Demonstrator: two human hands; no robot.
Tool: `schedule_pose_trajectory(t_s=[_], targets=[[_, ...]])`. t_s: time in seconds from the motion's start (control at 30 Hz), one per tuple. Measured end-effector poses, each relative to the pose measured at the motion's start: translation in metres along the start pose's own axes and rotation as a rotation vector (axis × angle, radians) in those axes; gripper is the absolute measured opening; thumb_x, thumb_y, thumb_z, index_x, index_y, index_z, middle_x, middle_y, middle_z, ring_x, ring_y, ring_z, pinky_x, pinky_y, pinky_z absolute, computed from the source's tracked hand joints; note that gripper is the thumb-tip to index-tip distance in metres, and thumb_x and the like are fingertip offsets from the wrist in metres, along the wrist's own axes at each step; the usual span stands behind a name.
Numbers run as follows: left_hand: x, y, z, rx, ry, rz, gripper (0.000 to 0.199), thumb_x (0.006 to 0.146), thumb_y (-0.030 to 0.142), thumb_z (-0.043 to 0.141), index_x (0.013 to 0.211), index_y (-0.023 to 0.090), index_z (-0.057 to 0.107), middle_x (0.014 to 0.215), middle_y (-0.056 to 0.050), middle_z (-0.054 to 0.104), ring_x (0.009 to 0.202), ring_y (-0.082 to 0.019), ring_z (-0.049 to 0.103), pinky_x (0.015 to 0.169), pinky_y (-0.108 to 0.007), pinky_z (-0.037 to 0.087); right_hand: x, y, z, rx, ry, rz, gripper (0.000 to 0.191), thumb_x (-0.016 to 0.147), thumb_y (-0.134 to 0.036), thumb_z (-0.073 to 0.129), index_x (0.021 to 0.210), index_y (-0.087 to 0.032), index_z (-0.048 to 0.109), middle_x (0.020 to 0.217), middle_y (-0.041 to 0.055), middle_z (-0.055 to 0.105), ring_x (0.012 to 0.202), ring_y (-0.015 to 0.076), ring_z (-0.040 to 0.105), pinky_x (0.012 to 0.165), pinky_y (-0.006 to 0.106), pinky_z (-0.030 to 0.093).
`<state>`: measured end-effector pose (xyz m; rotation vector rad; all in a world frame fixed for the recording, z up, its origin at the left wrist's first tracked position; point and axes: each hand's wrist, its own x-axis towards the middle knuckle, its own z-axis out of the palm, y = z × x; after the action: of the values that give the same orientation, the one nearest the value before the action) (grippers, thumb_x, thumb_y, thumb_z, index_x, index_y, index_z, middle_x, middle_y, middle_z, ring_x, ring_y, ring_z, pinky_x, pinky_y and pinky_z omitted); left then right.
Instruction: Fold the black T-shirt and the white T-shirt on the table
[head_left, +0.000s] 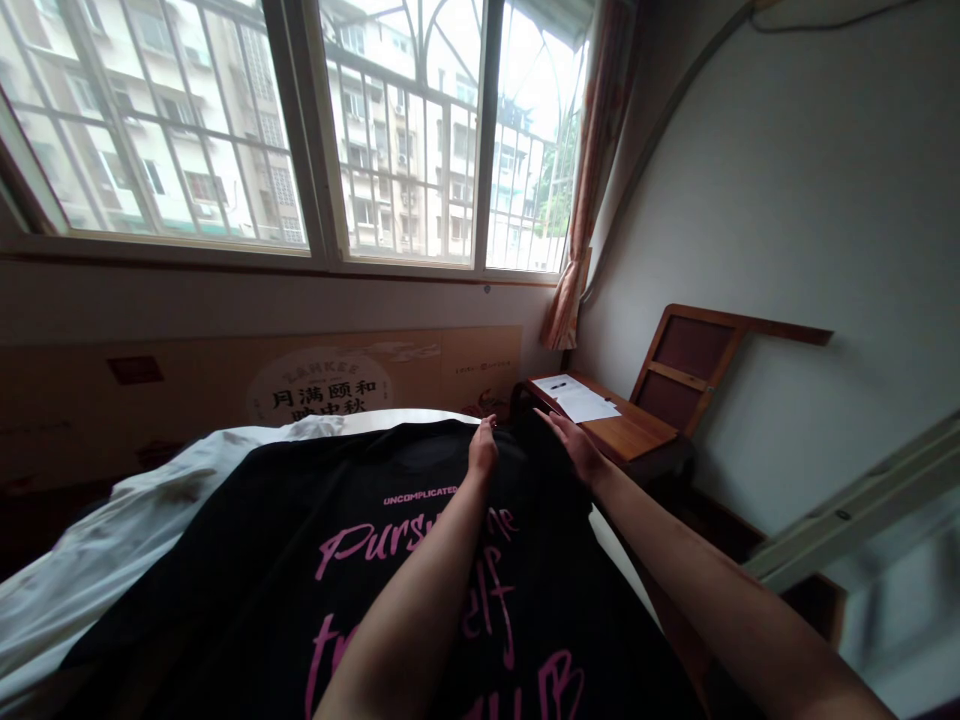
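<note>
A black T-shirt [360,460] with pink lettering lies spread in front of me, its collar end away from me. My left hand [486,450] is at the shirt's far edge, right of the collar, its fingers closed on the cloth. To its right, my right hand [579,448] reaches in with its fingers stretched out against the dark sleeve cloth. Part of the lettering is covered by my left forearm. The undersides of both hands and some fingertips are hidden.
White crumpled cloth [180,500] lies left of and beneath the shirt. A wooden chair [645,430] by the right wall bears white papers [581,402] and a pen. Behind stand a printed cardboard panel [202,385], barred windows and a tied curtain [574,290]. A pale rail [862,500] slants at right.
</note>
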<state>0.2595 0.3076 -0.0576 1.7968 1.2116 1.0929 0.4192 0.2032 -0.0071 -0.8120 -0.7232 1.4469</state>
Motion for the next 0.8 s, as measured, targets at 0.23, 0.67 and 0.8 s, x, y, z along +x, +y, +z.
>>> schedule_pose_trajectory(t_s=[0.23,0.67,0.8], targets=[[-0.005,0.008,-0.005,0.084,-0.054,0.031,0.048,0.102,0.031,0.027,0.137,0.018,0.057,0.130,-0.011,0.068,0.107,-0.022,0.069,0.089,-0.034,0.057,-0.015,-0.023,-0.045,-0.215,0.219,-0.166,0.049,0.084,-0.023,0.069,0.132,-0.034,0.062,0.141,0.0017,0.062,0.145,0.0229,0.042,0.125,0.052,0.014],[-0.030,0.020,-0.005,0.736,-0.161,0.051,0.034,0.090,0.017,0.046,0.120,0.014,0.063,0.121,-0.022,0.066,0.116,-0.037,0.060,0.096,-0.049,0.046,-0.090,0.051,-0.112,-1.013,0.220,-0.176,0.068,0.058,-0.024,0.089,0.124,-0.019,0.073,0.144,0.0140,0.057,0.150,0.0433,0.026,0.124,0.059,0.010],[-0.025,0.020,-0.013,0.771,-0.183,0.098,0.034,0.092,0.012,0.041,0.119,0.018,0.062,0.116,-0.015,0.070,0.104,-0.028,0.067,0.085,-0.037,0.050,-0.091,0.056,-0.087,-1.290,0.249,-0.244,0.060,0.077,-0.031,0.071,0.134,-0.016,0.064,0.145,0.0151,0.056,0.146,0.0371,0.038,0.122,0.053,0.027]])
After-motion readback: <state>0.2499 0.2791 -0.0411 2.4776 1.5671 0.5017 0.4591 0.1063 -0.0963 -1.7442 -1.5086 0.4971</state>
